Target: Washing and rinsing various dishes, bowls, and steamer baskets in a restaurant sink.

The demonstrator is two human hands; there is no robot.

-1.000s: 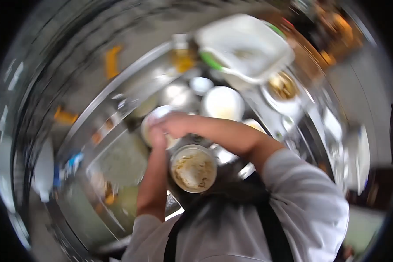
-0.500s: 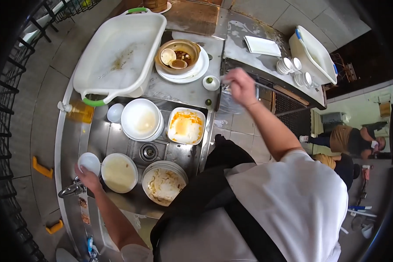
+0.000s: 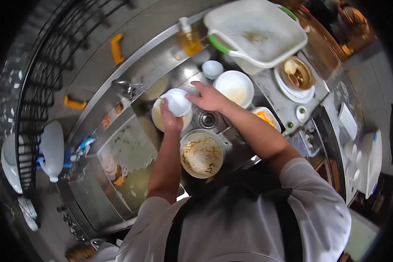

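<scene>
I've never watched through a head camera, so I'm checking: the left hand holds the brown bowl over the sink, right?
Not quite: the head view shows the left hand holding a small white bowl over the sink; the brown bowl sits on white plates.

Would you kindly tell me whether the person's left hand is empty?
No, the left hand holds a small, round white bowl.

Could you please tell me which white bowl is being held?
The small white bowl in the left hand; others, including the small bowl beside the large white bowl, are unheld.
</scene>
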